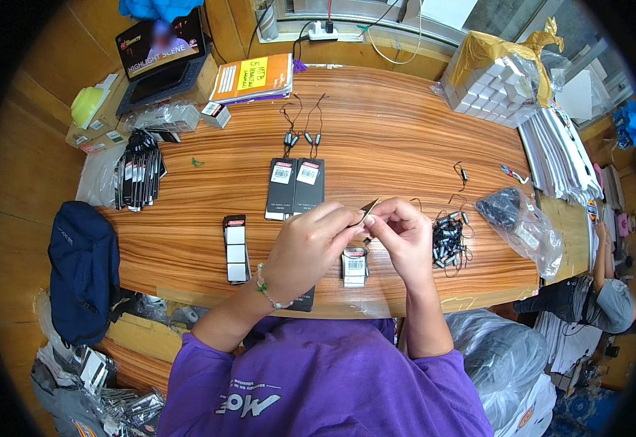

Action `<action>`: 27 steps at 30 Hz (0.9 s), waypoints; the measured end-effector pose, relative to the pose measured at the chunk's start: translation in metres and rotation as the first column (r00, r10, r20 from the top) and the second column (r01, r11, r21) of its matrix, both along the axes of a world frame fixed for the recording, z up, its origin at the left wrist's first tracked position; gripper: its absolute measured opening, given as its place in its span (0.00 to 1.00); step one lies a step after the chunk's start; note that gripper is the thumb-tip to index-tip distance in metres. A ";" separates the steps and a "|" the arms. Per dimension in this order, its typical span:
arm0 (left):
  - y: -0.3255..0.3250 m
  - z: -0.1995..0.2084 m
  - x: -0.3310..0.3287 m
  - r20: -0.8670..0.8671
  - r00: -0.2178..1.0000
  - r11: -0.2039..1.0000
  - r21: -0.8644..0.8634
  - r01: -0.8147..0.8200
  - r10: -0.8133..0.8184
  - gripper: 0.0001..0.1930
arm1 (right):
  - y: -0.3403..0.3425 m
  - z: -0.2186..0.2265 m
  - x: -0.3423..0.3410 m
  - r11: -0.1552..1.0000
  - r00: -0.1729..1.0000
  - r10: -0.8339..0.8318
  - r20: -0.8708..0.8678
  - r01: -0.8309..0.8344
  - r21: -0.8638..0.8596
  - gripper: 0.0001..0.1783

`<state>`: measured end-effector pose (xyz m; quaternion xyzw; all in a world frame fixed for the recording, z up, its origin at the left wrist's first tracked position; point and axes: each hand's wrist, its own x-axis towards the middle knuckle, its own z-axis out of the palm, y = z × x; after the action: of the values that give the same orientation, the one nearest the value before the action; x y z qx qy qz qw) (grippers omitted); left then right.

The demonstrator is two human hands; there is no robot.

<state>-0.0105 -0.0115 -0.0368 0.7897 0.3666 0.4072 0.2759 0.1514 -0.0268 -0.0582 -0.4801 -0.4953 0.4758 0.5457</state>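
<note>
Left hand (310,239) pinching tag (367,208); tag sits just off those fingertips, between the hands, near edge-on, long axis slanting away and rightward. Right hand (409,237) pinched on it too, cord hold unclear. Cord pile (447,242) just right of right hand, the nearer one.

Left hand (313,237) and right hand (407,231) partly hide the dark piece (368,208) between them.

Wht caps on screen (159,52); blk handwriting on yellow note (253,73) atop orange folder (279,71); red-topped wht labels (307,172) w/ barcodes on 2 blk tags (281,195); barcode on sm. label stack (355,269); wht lettering on purple shirt (332,379).
</note>
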 end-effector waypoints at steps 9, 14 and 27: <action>0.012 0.000 -0.002 -0.131 0.990 0.864 0.504 0.018 0.055 0.10 | -0.002 0.009 0.011 0.991 0.989 0.133 -0.064 -0.132 0.009 0.12; 0.015 -0.004 -0.001 -0.187 0.980 0.810 0.584 0.059 0.064 0.10 | 0.002 0.004 0.007 0.994 0.975 0.095 -0.200 -0.102 -0.025 0.06; 0.015 -0.014 -0.011 -0.139 0.990 0.982 0.185 0.045 -0.019 0.14 | 0.025 0.024 0.018 0.899 0.831 0.029 -0.556 0.222 0.377 0.03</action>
<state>-0.0214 0.0038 -0.0507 0.8440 0.3320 0.3804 0.1810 0.1693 -0.0018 -0.0337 -0.2175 -0.3842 0.4442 0.7796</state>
